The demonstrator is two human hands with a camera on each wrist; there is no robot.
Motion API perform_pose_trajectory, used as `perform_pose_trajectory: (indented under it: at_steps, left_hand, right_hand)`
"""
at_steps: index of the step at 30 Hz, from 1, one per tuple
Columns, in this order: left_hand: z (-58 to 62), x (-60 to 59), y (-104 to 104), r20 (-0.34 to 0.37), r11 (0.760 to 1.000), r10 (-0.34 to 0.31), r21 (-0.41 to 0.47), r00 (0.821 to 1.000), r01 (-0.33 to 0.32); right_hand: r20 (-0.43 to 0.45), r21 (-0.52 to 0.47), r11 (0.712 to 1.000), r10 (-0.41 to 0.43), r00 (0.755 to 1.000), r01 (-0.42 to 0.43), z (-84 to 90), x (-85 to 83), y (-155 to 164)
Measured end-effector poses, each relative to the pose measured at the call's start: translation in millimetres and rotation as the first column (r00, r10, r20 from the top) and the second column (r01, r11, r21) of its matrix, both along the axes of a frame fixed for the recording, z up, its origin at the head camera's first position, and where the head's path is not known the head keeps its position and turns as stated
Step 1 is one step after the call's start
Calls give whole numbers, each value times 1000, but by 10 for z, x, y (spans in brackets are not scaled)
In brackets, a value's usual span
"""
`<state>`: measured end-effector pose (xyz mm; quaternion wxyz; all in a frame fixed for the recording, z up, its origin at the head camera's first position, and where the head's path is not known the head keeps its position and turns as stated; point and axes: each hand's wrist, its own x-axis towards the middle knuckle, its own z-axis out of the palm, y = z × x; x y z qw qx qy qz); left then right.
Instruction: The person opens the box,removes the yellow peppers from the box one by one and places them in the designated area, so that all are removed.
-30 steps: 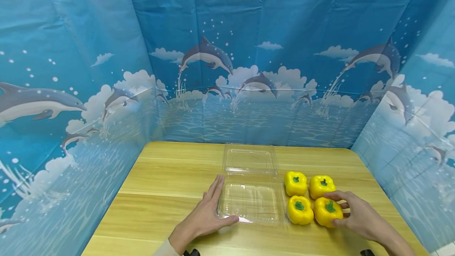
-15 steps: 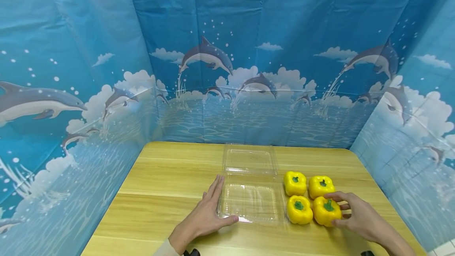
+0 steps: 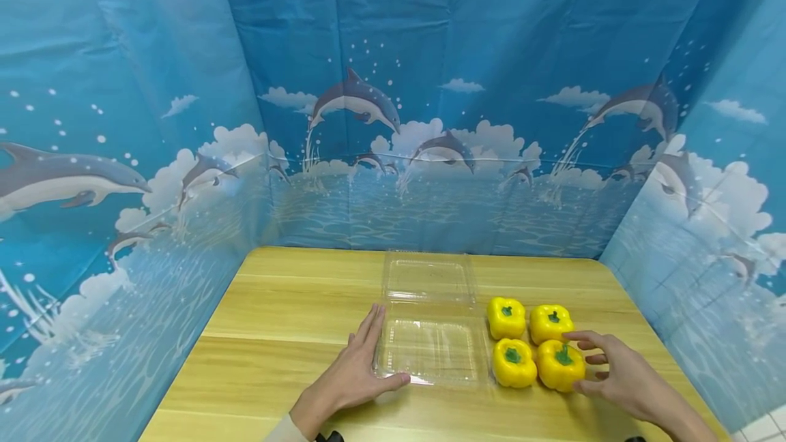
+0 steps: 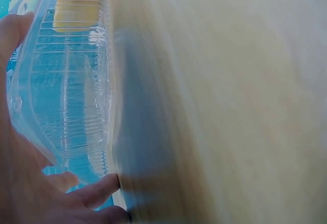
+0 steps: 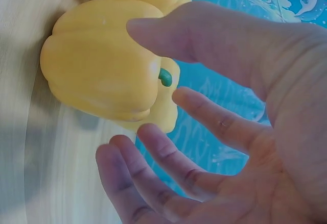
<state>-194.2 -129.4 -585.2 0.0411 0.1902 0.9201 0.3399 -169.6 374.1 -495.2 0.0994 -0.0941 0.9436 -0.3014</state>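
A right hand [image 3: 620, 372] hovers with fingers spread and relaxed beside a yellow bell pepper [image 3: 559, 365] — the wrist view shows open fingers [image 5: 214, 122] just off the pepper's skin, gripping nothing, and whether any fingertip touches it cannot be told. This pepper is the near-right one of four yellow peppers, each with a green stem, set in a tight two-by-two square on the wooden table [image 3: 288, 319]. Its neighbours are the near-left pepper [image 3: 512, 362], the far-left pepper [image 3: 506, 317] and the far-right pepper [image 3: 550, 322].

Just left of the group lies one clear plastic clamshell box, opened flat: its tray [image 3: 432, 352] sits toward the person, its lid [image 3: 428, 278] folded away toward the backdrop. The left hand [image 3: 350, 375] rests flat on the table against the tray's left edge — fingers straight along the side, thumb pressed against the near corner. The left wrist view shows the ribbed clear wall of the tray against the palm.

A blue backdrop [image 3: 430, 87] printed with leaping dolphins, clouds and sea encloses the table on three sides. The tray holds nothing.
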Motion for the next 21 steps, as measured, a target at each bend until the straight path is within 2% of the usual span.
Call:
perform_pose_trajectory:
  at_steps: [5,9,14,21]
  left_hand:
    - [-17,-9,-4,5,1000,-2,0,1000,2]
    - [-4,-28,-3,13,1000,-3,0,1000,3]
    - [-4,-58,-7,18,1000,-4,9,1000,4]
    - [-13,-63,-38,19,1000,-4,12,1000,4]
  right_hand:
    - [-77,50,998,-31,997,35,-9,50,-41]
    - [-227,96,991,-75,971,98,-19,103,-146]
    - [-418,76,983,-119,901,166,-47,150,-367]
    - [-612,10,989,-112,783,149,-151,171,-691]
